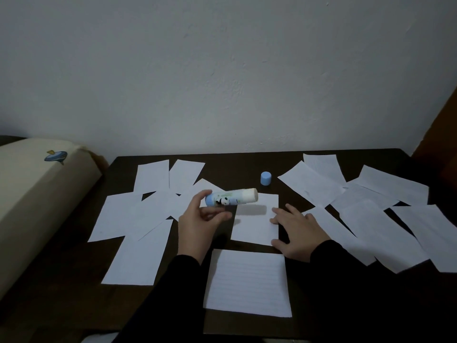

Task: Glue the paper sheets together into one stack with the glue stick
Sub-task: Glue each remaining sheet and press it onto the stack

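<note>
My left hand [200, 219] holds the uncapped glue stick [232, 198] by its blue base, lying sideways above the table with its white tip pointing right. Below the tip lies a small white sheet [254, 224] in the table's middle. My right hand [294, 231] rests on that sheet's right edge with the fingers spread flat. A larger lined sheet [247, 283] lies nearer to me. The blue cap [266, 178] stands alone behind the small sheet.
Several loose white sheets [138, 219] overlap on the left of the dark table [237, 164], and several more sheets [366, 214] fan out on the right. A cream cushion [32, 194] lies beyond the left edge. A wall stands close behind.
</note>
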